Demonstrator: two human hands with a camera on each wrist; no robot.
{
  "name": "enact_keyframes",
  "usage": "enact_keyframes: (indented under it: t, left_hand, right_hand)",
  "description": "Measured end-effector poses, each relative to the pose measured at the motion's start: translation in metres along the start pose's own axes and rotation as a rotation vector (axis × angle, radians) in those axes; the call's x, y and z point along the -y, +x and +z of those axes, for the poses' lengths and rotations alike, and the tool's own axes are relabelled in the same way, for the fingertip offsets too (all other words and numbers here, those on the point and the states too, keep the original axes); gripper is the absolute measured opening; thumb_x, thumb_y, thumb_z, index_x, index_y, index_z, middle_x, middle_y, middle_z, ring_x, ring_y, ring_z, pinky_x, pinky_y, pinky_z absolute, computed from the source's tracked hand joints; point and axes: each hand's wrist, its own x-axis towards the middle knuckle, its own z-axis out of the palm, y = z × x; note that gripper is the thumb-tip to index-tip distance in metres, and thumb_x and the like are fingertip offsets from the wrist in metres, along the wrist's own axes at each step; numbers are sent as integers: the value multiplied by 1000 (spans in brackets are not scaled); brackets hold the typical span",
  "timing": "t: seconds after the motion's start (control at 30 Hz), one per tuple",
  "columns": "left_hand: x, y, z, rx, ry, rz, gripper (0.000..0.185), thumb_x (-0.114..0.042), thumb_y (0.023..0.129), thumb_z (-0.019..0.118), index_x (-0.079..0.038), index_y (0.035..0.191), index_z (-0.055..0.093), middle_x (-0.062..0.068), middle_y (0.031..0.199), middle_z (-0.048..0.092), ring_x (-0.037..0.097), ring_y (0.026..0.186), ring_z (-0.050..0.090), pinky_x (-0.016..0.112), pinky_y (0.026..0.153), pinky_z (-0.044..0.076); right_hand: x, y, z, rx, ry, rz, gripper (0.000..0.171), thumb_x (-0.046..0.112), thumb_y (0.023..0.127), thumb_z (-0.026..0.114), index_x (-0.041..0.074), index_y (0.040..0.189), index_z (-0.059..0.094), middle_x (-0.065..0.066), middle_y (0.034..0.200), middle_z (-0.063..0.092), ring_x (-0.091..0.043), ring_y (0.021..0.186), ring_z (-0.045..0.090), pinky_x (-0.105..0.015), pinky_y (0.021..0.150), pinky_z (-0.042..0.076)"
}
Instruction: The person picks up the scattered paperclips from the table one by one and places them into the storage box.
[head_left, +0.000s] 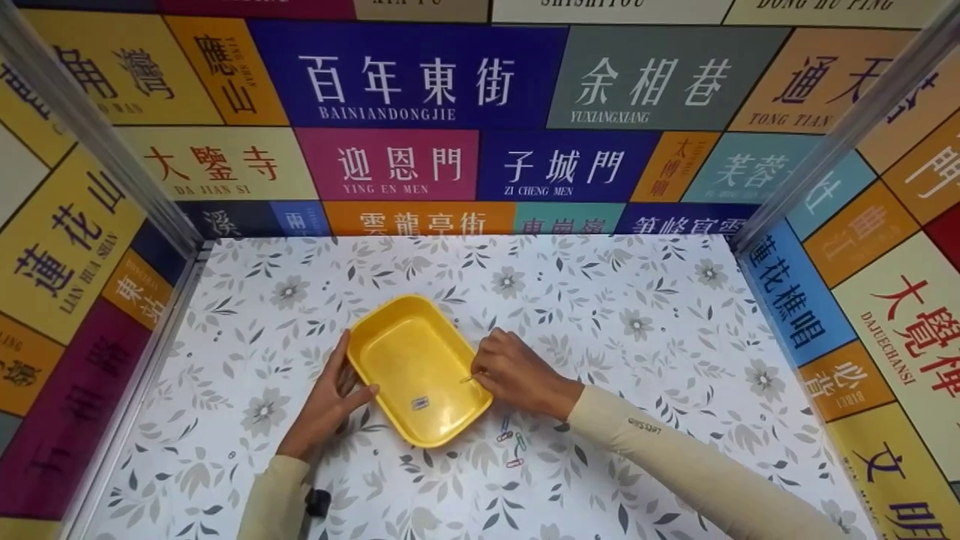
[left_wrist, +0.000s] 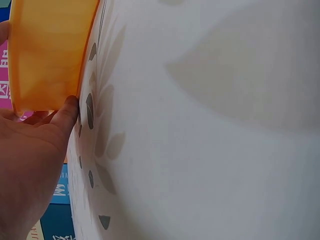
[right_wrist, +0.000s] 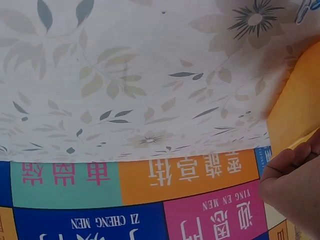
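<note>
A yellow plastic tray [head_left: 416,360] sits slanted on the patterned tabletop, with a small printed label [head_left: 419,403] on its floor. My left hand [head_left: 334,397] holds its left side, thumb and fingers spread along the wall; in the left wrist view the fingers grip the tray's corner. At the opposite rim my right hand [head_left: 514,371] has its fingers curled, pinching a small thin paper clip [head_left: 468,379] whose tip pokes out over the tray's inside. Most of this clip is hidden by the fingers. Several coloured paper clips [head_left: 512,442] lie just below the right hand.
The table [head_left: 637,465] has a white floral covering. Upright panels with coloured place-name blocks [head_left: 405,75] enclose the back and both sides, joined by metal corner posts [head_left: 847,97]. A black device [head_left: 318,502] is on the left wrist.
</note>
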Motion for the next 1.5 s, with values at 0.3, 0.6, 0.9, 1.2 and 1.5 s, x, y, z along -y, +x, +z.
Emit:
enact_keyframes:
  t: [0.3,0.6,0.9,1.2,1.5]
  left_hand:
    - [1,0,0,-12,8,-46,115,-18,100,84,-30,179,1,-3,185,8,21,170,14,41,137,17]
    - [3,1,0,-8,2,-17,114,-15,101,83,-25,180,1,-1,186,7,23,170,15,42,137,19]
    - [2,-1,0,-8,25,-30,114,-18,101,83,-28,179,1,-2,185,7,22,170,14,41,137,18]
    - [0,-1,1,-5,15,-35,114,-20,101,84,-30,179,2,-3,185,8,21,170,14,42,137,17]
    - [0,0,0,-9,23,-27,114,-21,101,84,-27,180,1,-5,185,8,21,170,16,41,137,18]
  right_hand:
    - [3,9,-2,54,-58,-13,11,8,97,75,11,99,86,0,93,71,-22,90,55,-37,79,48]
    - [7,16,4,79,-96,-54,8,9,99,76,12,97,84,-1,92,70,-23,91,55,-37,79,49]
    - [9,25,7,132,-114,-50,9,12,101,75,12,99,84,-1,93,69,-24,92,53,-37,82,49]
    - [7,37,9,157,-56,-63,8,12,100,76,9,101,84,-3,94,71,-25,92,55,-38,86,50]
    - [10,52,10,228,-7,-43,10,11,101,75,8,99,84,-4,92,70,-25,93,56,-38,88,50]
